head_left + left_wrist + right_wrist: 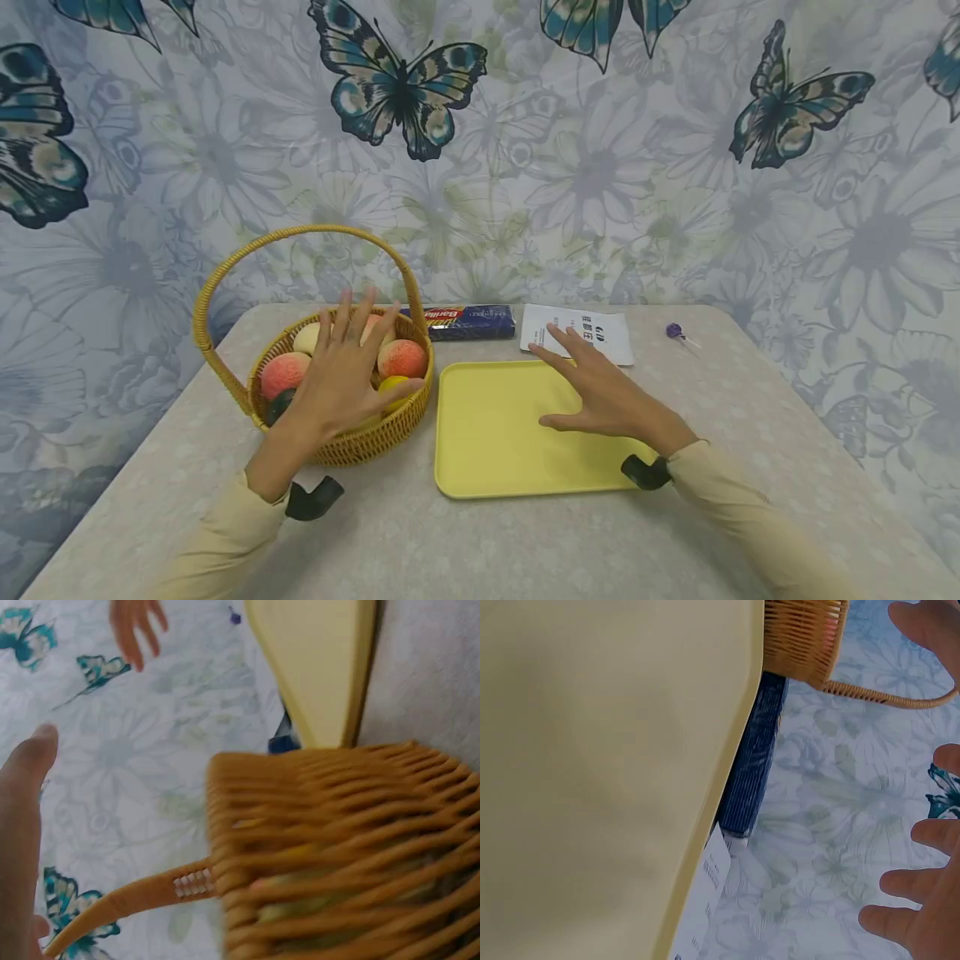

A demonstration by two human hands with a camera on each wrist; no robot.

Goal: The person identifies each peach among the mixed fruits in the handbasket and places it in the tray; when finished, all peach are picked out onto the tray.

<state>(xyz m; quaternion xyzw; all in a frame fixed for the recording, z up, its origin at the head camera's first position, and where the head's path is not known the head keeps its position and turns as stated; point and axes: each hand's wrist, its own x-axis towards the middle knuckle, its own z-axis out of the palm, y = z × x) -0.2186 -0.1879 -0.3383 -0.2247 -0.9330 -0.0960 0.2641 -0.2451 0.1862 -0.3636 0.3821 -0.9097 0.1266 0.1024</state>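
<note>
Above the basket (362, 448), left hand (333, 385); above the yellow tray (491, 437), right hand (604, 392) — grips spread wide — edges close together.

We observe a ribbed, woven wicker-look basket (367, 447) with a tightly wrapped handle (200, 321). We note a smooth, low-sheen tray (487, 433), apparently plastic. We find shiny, film-like wrapping on the blue package (480, 323), matt cloth on the sleeve (228, 529), and a matt, finely textured skin on the red fruit (402, 360).

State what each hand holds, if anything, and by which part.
Nothing is held: the left hand hovers over the basket, the right hand over the tray.
</note>
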